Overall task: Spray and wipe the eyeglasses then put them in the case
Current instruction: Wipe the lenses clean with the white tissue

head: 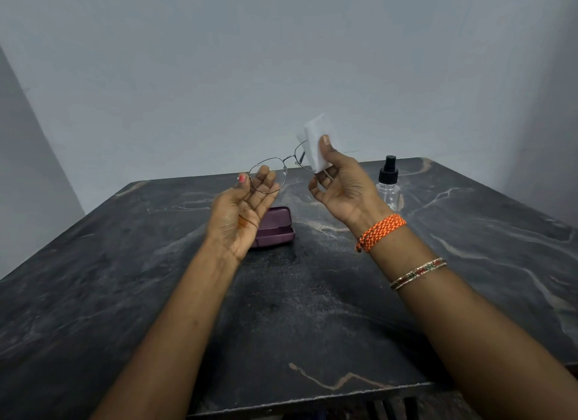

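Note:
Thin metal-framed eyeglasses [289, 160] are held up above the dark table. My left hand [242, 207], palm up, holds the left lens rim at its fingertips. My right hand [339, 182] pinches a folded white cloth [314, 146] with thumb and fingers, and the cloth covers the right lens. A closed purple case [276, 229] lies on the table just below and behind my left hand, partly hidden by it. A clear spray bottle [388, 185] with a black nozzle stands upright to the right of my right hand.
The dark marbled table [312, 310] stretches from the near edge to a pale wall [281, 60] at the back. Its near edge runs along the bottom of the view.

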